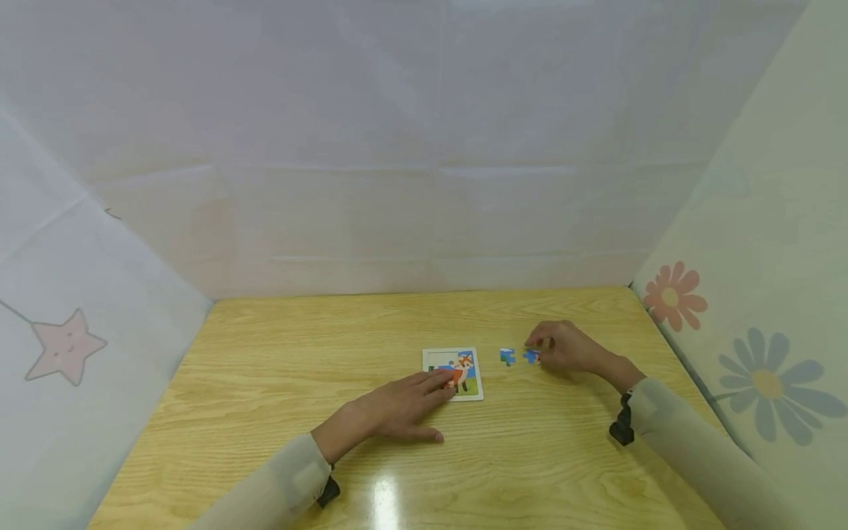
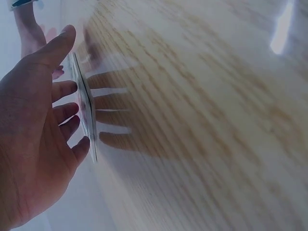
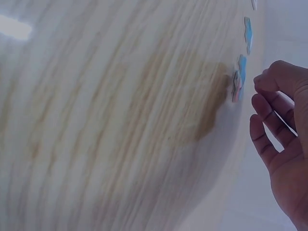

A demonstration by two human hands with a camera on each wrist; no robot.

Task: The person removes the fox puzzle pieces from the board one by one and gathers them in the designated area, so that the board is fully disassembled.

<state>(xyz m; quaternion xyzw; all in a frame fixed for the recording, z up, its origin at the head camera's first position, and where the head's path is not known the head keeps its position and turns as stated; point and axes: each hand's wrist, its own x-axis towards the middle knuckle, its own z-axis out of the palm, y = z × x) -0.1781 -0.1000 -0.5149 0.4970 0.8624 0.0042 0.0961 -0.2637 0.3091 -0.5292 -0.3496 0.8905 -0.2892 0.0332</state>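
A square puzzle board point(image 1: 480, 396) with a pale frame and a fox picture lies on the table; its upper-left part shows a bare backing. My left hand point(image 1: 407, 405) rests its straight fingers on the lower left of the board and covers part of the picture. To the board's right lies a blue-green puzzle piece point(image 1: 507, 357). My right hand point(image 1: 568, 349) hovers over more blue puzzle pieces point(image 1: 531, 356), partly hiding them. In the right wrist view those pieces point(image 3: 242, 67) lie close together, just apart from my loosely bent fingers point(image 3: 260, 130); nothing shows between them.
The wood-grain table point(image 1: 278, 346) has a bright glare spot near its front. White cloth walls point(image 1: 331, 184) stand at the back and both sides, with a printed star on the left and flowers on the right. Dark bands point(image 1: 623, 423) sit at both wrists.
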